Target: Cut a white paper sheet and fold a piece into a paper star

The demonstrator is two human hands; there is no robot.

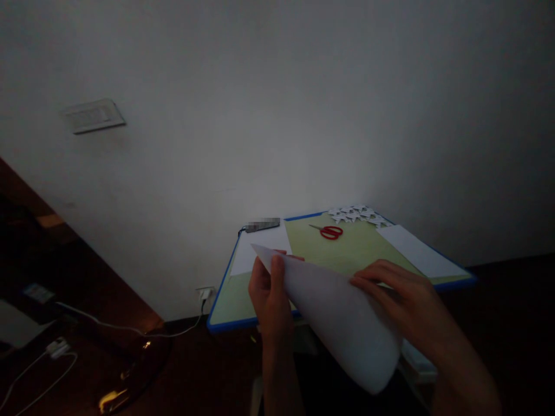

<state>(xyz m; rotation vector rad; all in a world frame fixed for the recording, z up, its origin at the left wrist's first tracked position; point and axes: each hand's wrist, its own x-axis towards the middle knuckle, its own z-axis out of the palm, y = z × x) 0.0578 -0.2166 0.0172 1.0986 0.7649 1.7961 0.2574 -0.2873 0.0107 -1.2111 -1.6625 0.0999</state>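
Observation:
A white sheet of paper (338, 312), bent over into a curved, cone-like shape, is held in the air in front of the table's near edge. My left hand (271, 289) grips it close to its pointed left end, thumb on top. At its upper right edge, my right hand (390, 283) pinches the paper between thumb and fingers. Beyond the hands, scissors (328, 231) with red handles lie on the green tabletop (312, 248), blades toward the left. Several white cut-paper shapes (358, 214) lie at the table's far right corner.
White paper lies flat on the table's left side (247, 260) and right side (418, 251). A dark oblong device (262, 225), partly blurred out, rests on the left paper. The wall (277, 115) stands behind the table. A plug with a cable (204, 294) sits in a wall socket at left.

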